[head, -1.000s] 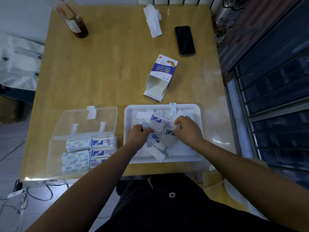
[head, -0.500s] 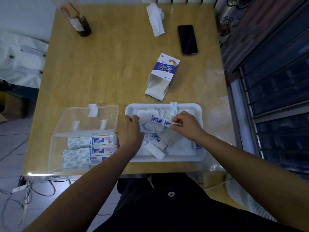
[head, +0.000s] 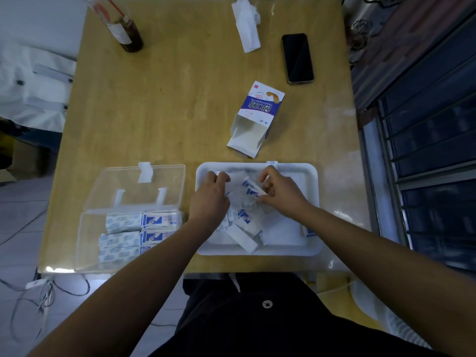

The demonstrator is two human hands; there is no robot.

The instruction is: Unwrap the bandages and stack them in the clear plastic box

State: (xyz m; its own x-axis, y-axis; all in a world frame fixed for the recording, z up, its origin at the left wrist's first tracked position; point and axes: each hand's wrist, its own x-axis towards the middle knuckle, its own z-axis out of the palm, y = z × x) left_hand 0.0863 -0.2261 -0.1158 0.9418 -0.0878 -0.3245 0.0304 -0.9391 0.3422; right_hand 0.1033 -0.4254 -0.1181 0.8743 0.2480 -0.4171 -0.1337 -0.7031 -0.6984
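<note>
Phone [head: 297, 57], open carton [head: 257, 117] and top-cropped bottle [head: 126, 32] beyond white tray [head: 313, 202], right hand [head: 282, 195] pinching a wrapped bandage [head: 253, 188] over the tray's wrapper pile [head: 244, 220], left hand [head: 210, 199] curled on white paper [head: 234, 180], hold unclear, stacked bandages [head: 139, 233] in clear plastic box [head: 87, 243] just left of tray

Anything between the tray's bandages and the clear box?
Nothing visible. The left hand and right hand hold a bandage over the tray; the box sits just left of it, lid folded back, top open.
</note>
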